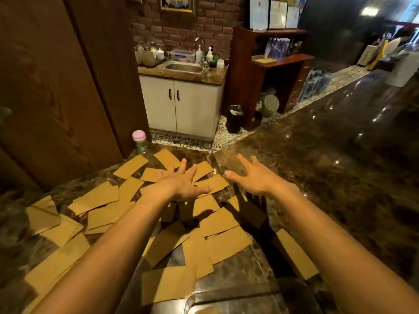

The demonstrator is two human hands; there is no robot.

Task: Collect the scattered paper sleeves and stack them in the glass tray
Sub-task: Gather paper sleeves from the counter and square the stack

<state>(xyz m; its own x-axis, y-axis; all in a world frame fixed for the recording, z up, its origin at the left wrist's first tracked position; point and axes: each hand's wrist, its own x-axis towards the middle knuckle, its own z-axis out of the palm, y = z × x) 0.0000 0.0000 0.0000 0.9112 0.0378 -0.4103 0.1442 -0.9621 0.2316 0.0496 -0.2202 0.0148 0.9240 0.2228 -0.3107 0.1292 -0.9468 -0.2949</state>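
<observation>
Several flat tan paper sleeves point(97, 197) lie scattered and overlapping across the dark marble counter point(328, 159), from the far left to just right of centre. One sleeve point(294, 252) lies apart at the right. The glass tray point(226, 300) sits at the bottom edge, only its far rim showing. My left hand point(181, 182) hovers over the far sleeves with fingers spread and nothing in it. My right hand point(254, 175) hangs beside it over bare counter, fingers apart, holding nothing.
A small jar with a pink lid point(140, 141) stands at the counter's far left corner by a wooden door. Beyond the counter are a white sink cabinet point(181, 105), a black bin point(234, 118) and a wooden shelf unit point(272, 64).
</observation>
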